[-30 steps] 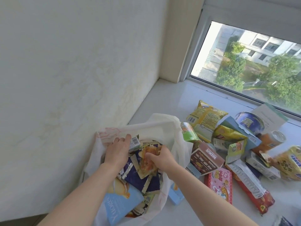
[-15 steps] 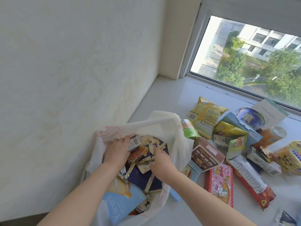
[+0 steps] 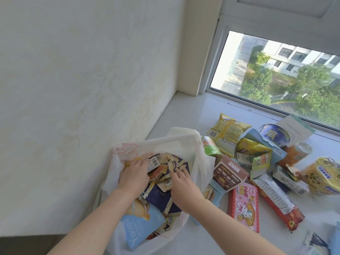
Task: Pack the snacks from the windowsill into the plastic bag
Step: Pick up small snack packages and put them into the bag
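Plastic bag (image 3: 184,144), left hand (image 3: 133,176) inside holding a barcode pack (image 3: 154,163), right hand (image 3: 182,183) inside, fingers (image 3: 177,172) loose on small packets (image 3: 164,185), BEERUS box (image 3: 228,173) just beside the bag

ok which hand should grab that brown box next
Probably right. The right hand is in the bag at the side nearest the brown box, which lies just beyond the bag's right edge. The left hand is across the bag, farther from the box.
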